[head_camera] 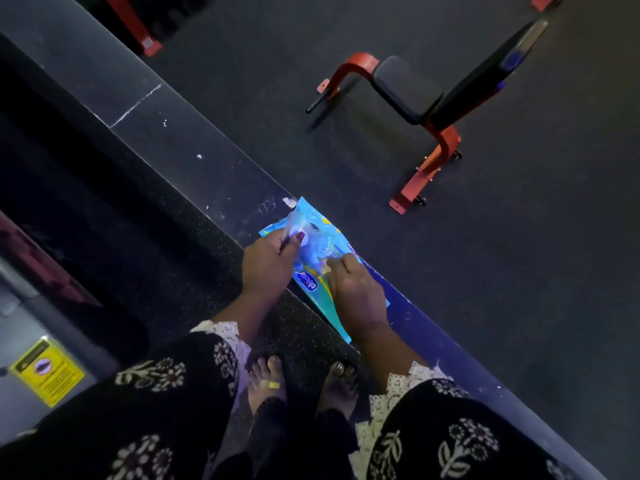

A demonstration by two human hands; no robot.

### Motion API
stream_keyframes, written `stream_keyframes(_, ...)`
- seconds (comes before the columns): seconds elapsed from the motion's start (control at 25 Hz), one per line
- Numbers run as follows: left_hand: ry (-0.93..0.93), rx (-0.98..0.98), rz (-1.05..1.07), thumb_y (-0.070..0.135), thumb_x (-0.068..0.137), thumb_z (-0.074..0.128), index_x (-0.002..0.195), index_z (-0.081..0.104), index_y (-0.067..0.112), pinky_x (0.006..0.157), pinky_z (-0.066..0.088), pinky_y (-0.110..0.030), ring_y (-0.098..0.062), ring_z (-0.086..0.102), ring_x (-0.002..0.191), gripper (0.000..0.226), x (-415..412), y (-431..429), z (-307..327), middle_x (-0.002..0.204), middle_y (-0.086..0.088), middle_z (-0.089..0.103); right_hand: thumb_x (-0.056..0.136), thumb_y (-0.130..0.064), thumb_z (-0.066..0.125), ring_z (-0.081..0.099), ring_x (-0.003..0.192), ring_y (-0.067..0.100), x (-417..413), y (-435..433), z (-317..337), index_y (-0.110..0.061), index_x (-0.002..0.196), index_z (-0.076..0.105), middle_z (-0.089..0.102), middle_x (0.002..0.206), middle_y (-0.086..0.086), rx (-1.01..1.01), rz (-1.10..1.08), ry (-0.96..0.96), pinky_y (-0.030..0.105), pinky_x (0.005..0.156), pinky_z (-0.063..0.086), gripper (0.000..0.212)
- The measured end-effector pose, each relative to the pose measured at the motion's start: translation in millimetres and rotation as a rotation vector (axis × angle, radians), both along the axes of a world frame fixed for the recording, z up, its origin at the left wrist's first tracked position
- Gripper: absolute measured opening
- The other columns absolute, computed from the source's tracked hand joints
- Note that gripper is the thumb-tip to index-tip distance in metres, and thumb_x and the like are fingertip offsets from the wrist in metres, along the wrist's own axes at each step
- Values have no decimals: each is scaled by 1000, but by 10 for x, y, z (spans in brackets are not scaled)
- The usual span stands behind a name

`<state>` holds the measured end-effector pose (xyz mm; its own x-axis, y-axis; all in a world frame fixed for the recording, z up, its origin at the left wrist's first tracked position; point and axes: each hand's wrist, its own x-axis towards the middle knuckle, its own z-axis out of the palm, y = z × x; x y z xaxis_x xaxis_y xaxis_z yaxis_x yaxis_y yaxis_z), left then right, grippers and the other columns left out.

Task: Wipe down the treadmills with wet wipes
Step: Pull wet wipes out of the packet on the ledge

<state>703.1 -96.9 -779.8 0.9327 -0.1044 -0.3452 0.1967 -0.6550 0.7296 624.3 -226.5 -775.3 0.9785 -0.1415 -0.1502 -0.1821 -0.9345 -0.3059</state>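
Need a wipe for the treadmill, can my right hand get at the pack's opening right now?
Probably yes. The left hand holds the flap peeled back off the wipes pack, and the right hand sits over its middle with nothing between.

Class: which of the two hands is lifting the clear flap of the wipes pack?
The left hand: it pinches the flap, peeled up off the blue wipes pack. The right hand only touches the pack's face.
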Motion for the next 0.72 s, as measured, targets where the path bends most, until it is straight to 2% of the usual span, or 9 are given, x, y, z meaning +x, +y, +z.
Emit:
stream_keyframes(0.08,-6,-15,0,49,86,44,72,61,5,56,36,-35,-19,42,54,49,-5,10,-21,52,3,46,52,-9,92,57,50,24,57,38,21,-9,70,67,58,69,6,-80,40,-13,22,32,32,31)
stream_keyframes(0.2,2,2,-29,51,86,44,79,65,5,58,41,-36,-24,50,57,51,13,18,-20,57,-3,55,43,-1,91,56,44,22,153,41,-29,-7,64,64,58,64,8,-113,40,-17,23,32,33,35)
stream_keyframes(0.28,-2,23,-75,46,92,48,81,65,6,58,40,-36,-25,50,57,45,8,7,13,57,-3,55,56,1,86,57,52,23,156,2,-95,-5,70,62,58,70,11,-87,69,-72,24,40,42,28)
stream_keyframes(0.36,-18,32,-86,36,97,52,72,58,6,55,33,-36,-21,41,51,39,-8,-23,74,50,0,44,85,-5,62,51,69,23,93,-30,-105,-10,82,55,52,87,8,142,-38,-29,35,61,49,9)
stream_keyframes(0.4,-28,36,-78,34,98,52,68,52,9,53,28,-36,-17,36,48,39,-18,-36,104,48,1,39,91,-9,50,47,74,21,40,-28,-71,-14,85,51,46,92,4,273,-121,5,36,65,43,8)
stream_keyframes(0.48,-51,35,-67,32,98,52,64,43,15,52,21,-34,-11,31,45,39,-41,-63,137,46,3,35,90,-10,40,40,75,14,-46,18,33,-19,84,47,41,94,-1,425,-275,-67,31,64,34,12)
stream_keyframes(0.56,-70,28,-63,30,99,52,62,39,18,51,18,-32,-10,31,44,41,-71,-86,165,46,6,35,88,-5,39,38,75,9,-100,90,128,-20,83,44,42,93,-1,501,-361,-168,25,63,32,17)
stream_keyframes(0.64,-76,9,-44,28,98,53,60,37,19,52,18,-32,-11,31,45,42,-102,-112,189,47,6,35,89,-6,39,41,80,9,-145,141,160,-18,86,44,46,94,-2,540,-404,-219,20,66,31,14)
stream_keyframes(0.72,-78,3,-37,26,98,54,58,34,20,53,20,-34,-18,33,48,45,-141,-132,210,47,5,36,95,-15,37,44,79,11,-187,155,188,-21,90,43,51,92,-6,546,-514,-182,18,65,29,10)
